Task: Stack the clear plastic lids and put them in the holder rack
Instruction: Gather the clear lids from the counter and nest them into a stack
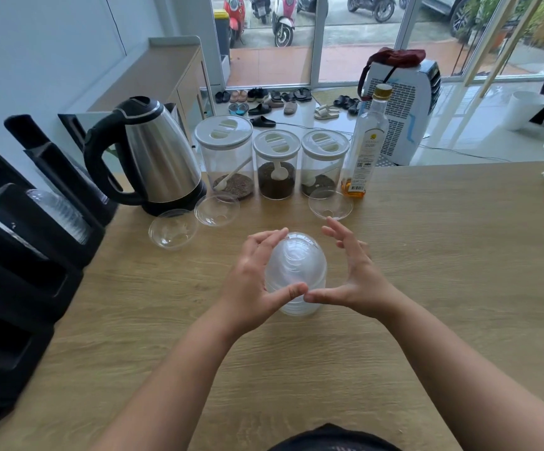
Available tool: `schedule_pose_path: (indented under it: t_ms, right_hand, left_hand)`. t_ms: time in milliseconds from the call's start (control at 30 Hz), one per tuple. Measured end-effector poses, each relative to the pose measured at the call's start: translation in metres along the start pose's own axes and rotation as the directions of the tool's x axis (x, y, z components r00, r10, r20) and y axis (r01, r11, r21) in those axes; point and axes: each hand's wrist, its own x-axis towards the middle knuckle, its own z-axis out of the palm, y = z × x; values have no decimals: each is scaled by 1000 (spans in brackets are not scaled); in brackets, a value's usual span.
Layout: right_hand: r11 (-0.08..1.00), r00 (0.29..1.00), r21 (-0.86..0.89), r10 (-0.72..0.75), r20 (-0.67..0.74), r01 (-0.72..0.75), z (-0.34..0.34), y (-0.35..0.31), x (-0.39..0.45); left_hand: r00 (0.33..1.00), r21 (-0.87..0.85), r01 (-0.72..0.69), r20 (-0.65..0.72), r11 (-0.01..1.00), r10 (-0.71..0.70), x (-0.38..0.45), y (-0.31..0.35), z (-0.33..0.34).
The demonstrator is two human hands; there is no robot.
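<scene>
Bench (426,288): pale wood with a fine grain, carrying everything here.
Stack of lids (295,271): clear plastic domes nested one over another, rims showing as rings at the base; it stands on the bench in the middle, between both hands.
Left hand (251,284): fingers curved round the left side of the stack, fingertips on the top dome and thumb against the near rim, gripping it.
Right hand (358,271): cupped beside the right side, fingers spread and curved with a gap to the plastic; only the thumb tip reaches the near rim, meeting the left thumb.
Loose lids: three single clear domes lie farther back, one (173,227) near the kettle, one (217,209) just beside it, one (330,204) to the right before the jars.
Holder rack (36,255): black, angular slots along the left edge, a row of clear lids (57,209) already in one slot.
Kettle (153,154): brushed steel, black handle.
Jars (275,164): three clear cylinders, white tops, dark grounds and scoops inside.
Bottle (365,148): tall clear glass, amber liquid low down.
</scene>
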Motion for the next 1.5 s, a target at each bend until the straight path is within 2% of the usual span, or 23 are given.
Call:
schedule_pose_path:
  t_ms: [300,467,567,633,700,767,867,933,1033,1167,1200,1233,1267,1300,1333,1367,1433,1500]
  right_hand:
    - [1000,997,11,26,68,-27,-3,8,5]
    - [1000,989,20,15,148,-18,-19,13,14]
    - [995,995,84,41,86,-49,-31,17,29]
    - [997,999,-59,39,-31,-41,-36,22,47]
    - [956,993,-285,35,-112,-66,-39,28,69]
    - [884,991,-455,60,-118,-107,-40,35,89]
    - [799,987,-581,150,-63,-159,-34,48,110]
    - [762,979,-617,188,-77,-195,-28,55,116]
    - [755,972,-611,178,-156,-237,-24,56,115]
    - [871,973,-463,65,-220,-163,-23,53,106]
    - [928,964,-339,71,-256,-158,-24,51,104]
    - [977,949,-136,121,-291,-166,-24,48,101]
    - [976,932,136,204,-300,-170,-23,44,97]
    - [898,911,398,310,-273,-186,-24,41,94]
    - [774,887,596,410,-213,-215,-23,40,91]
    - [658,859,707,492,-142,-261,-23,42,89]
    - [533,790,757,612,-37,-378,-20,51,85]
    - [506,731,729,682,-11,-462,-17,60,81]
  left_hand:
    - [1000,-26,25,-3,999,-26,-2,-7,6]
    - [999,-135,35,4,990,-35,-3,-5,-1]
    - [991,-258,82,-81,963,-106,3,-14,-13]
    - [964,-270,140,-181,953,-193,13,-31,-23]
    - [927,-154,221,-274,963,-256,26,-55,-29]
    - [911,95,293,-330,951,-247,40,-82,-34]
    - [944,520,288,-296,804,-146,60,-117,-36]
    - [959,623,278,-226,731,-172,68,-126,-36]
    - [975,674,220,-172,705,-140,74,-129,-33]
    - [973,621,115,-229,776,38,77,-134,-34]
    - [966,585,97,-249,805,65,78,-132,-35]
    - [960,550,81,-268,831,84,78,-129,-37]
    - [956,524,62,-276,850,100,78,-126,-37]
    - [959,513,48,-264,857,104,78,-123,-37]
    - [972,527,44,-220,849,85,78,-121,-37]
    - [989,564,60,-147,824,29,78,-120,-37]
    - [988,654,112,8,748,-155,78,-120,-35]
    - [974,670,129,54,731,-221,76,-123,-29]
